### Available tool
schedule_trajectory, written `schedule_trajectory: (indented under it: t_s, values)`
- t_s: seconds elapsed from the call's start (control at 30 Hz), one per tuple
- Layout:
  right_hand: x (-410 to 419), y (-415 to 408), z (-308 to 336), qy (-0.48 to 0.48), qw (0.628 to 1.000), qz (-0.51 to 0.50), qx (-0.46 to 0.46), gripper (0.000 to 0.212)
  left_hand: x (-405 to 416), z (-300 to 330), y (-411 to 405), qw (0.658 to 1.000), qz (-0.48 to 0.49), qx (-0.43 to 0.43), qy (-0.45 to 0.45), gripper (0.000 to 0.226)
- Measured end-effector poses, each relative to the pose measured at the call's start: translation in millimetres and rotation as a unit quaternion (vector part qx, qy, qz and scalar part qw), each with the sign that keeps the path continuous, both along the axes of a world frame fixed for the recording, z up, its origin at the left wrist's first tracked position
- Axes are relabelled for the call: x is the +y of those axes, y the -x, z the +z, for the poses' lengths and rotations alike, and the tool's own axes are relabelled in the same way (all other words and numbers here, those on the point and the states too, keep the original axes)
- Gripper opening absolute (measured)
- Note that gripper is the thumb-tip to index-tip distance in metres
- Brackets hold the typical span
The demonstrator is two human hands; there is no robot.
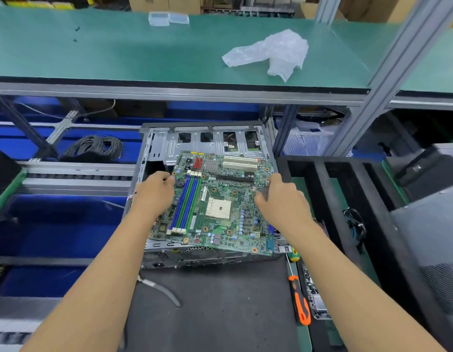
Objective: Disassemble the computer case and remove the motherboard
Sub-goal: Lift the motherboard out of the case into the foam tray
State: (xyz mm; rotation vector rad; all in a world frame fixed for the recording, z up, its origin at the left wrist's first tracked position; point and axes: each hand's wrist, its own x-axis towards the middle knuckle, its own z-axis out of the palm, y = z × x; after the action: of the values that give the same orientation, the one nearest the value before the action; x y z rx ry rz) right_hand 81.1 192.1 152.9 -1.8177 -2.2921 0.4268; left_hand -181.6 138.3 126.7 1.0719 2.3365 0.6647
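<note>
**Motherboard held tilted over the open case**

One motherboard (215, 201) sits in both hands, tilted, its near edge overhanging the near rim of the single open computer case (159, 141). The left hand (154, 193) curls its grip around the board's left edge beside the memory slots; the right hand (281, 201) pinches the right edge, thumb on the top face. On the board I count four long memory slots (186, 203), alternating blue and green, one pale square CPU socket (218, 208), and two white expansion slots (240, 162) near the far edge. The far wall of the case shows four rectangular openings.

The case rests on a dark grey mat (220, 301) covering the worktop. Two screwdrivers lie to the right of the case: one with an orange and black handle (300, 301), and one with a yellow and green handle (294, 254), mostly hidden behind the right forearm. One pair of tweezers or a similar thin metal tool (159, 288) lies on the mat just in front of the case. A black foam rack (329, 194) with several slots stands to the right.

Above runs a green shelf (118, 52) carrying one crumpled clear plastic bag (271, 53) and two small clear boxes (168, 18). Below it, a coil of grey cable (95, 147) lies among blue bins (55, 224), framed by aluminium posts.
</note>
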Motion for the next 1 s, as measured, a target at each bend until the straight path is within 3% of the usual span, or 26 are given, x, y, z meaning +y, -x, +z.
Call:
schedule_trajectory:
  t_s: [0.2,0.47,0.63,0.77,0.9,1.0]
  values:
    - [-3.8,-0.5,7.1,-0.005,0.998,-0.043,0.036,0.03,-1.5,7.1,-2.0,0.996,0.001,0.009,-0.092,0.035]
    - [-10.5,-13.4,5.5,0.012,0.987,-0.047,0.154,0.044,-6.3,24.3,1.5,0.978,0.004,-0.107,-0.178,0.039]
    - [-10.9,-15.3,1.5,0.028,0.979,-0.052,0.195,0.035,-7.5,18.2,5.3,0.971,0.029,-0.159,-0.177,0.039]
    - [-2.3,-6.9,5.6,0.069,0.984,-0.048,0.157,0.017,-2.0,9.9,3.4,0.976,0.039,-0.166,-0.133,0.039]
    - [-0.5,-5.3,4.9,0.094,0.984,-0.062,0.138,0.041,6.4,13.4,2.6,0.99,0.02,-0.094,-0.107,0.035]
    - [1.3,-7.9,5.3,0.1,0.974,-0.084,0.185,0.033,17.8,24.6,2.8,0.99,0.008,-0.081,-0.119,0.031]
